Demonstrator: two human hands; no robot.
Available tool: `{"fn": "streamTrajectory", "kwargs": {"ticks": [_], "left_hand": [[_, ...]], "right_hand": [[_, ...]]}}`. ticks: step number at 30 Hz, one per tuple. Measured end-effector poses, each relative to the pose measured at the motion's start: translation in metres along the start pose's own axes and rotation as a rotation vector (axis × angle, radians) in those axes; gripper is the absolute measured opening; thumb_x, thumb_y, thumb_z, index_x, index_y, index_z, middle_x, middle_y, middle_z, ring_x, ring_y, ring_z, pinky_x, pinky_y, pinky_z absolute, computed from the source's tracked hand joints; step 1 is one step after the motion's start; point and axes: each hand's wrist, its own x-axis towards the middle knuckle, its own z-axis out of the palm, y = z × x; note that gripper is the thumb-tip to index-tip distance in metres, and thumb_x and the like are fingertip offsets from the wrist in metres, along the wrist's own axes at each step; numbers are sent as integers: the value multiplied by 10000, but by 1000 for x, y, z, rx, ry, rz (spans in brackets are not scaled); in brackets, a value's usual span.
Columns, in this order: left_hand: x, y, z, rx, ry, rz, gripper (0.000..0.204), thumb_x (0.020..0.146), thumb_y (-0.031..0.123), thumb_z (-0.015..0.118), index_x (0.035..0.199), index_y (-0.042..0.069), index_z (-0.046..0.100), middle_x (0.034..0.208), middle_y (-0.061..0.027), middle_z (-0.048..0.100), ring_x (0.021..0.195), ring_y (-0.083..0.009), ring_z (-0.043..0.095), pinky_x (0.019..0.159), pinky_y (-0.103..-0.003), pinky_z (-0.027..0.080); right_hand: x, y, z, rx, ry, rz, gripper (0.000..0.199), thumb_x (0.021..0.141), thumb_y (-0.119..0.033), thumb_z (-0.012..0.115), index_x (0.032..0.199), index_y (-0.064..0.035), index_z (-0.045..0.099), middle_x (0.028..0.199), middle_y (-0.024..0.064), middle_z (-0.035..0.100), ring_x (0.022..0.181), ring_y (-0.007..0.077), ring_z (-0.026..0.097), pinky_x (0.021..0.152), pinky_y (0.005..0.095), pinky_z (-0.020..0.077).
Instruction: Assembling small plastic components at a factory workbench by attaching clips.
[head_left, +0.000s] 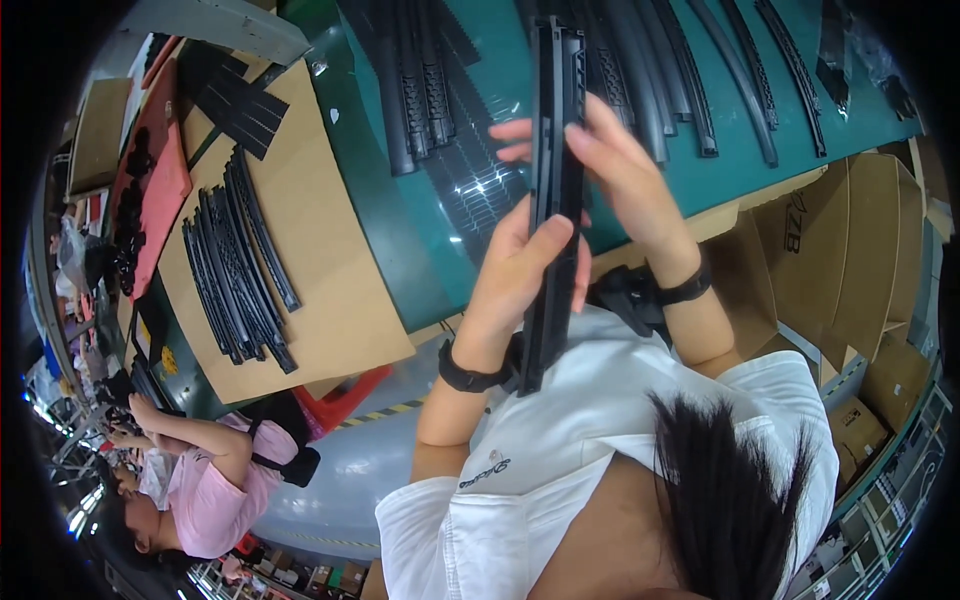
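A long black plastic trim strip (553, 170) with a channelled face is held upright in front of my chest, above the green table's near edge. My left hand (510, 265) wraps round its lower half, thumb across the front and fingertips showing past the far side. Higher up, my right hand (630, 180) grips the same strip from the right. Its thumb presses the edge and fingertips show beyond the left side. Whether this is one piece or two laid together I cannot tell. Dark bands circle both wrists.
Curved black strips (735, 85) lie along the back of the green table (400, 250). On a brown cardboard sheet (340, 310) at left rests a row of similar strips (235, 270). Cardboard boxes (830, 250) stand at right. A person in pink (220, 490) works at lower left.
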Motion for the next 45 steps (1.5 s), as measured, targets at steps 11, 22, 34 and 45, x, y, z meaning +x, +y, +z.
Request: {"fn": "streamTrajectory", "kwargs": {"ticks": [11, 22, 34, 45], "left_hand": [[-13, -9, -3, -174, -158, -183, 346, 887, 281, 436, 1073, -11, 430, 640, -74, 536, 437, -111, 484, 402, -184, 370], [-84, 32, -40, 513, 233, -52, 276, 764, -2, 541, 1040, -10, 545, 774, -52, 518, 504, -47, 449, 451, -157, 336], [-25, 92, 10, 475, 548, 751, 292, 687, 2, 646, 950, -31, 523, 861, -73, 582, 622, -97, 532, 556, -158, 409], [-19, -6, -3, 141, 262, 184, 342, 879, 237, 467, 1136, 18, 411, 794, -39, 543, 695, -99, 533, 623, -209, 435]], "right_hand": [[18, -4, -22, 535, 83, -19, 422, 872, -201, 400, 1224, 14, 313, 726, 31, 468, 571, 78, 443, 549, 217, 394], [17, -55, -129, 498, 178, -479, 173, 873, -196, 436, 872, -29, 483, 668, 19, 468, 615, 69, 468, 585, 224, 394], [-4, -25, 45, -70, -398, 270, 310, 782, -73, 573, 1070, 5, 490, 620, -6, 515, 446, 30, 414, 401, 153, 313], [0, -19, 23, 230, -8, 93, 221, 785, -106, 540, 977, 5, 542, 731, 47, 557, 580, 69, 499, 526, 171, 395]]}}
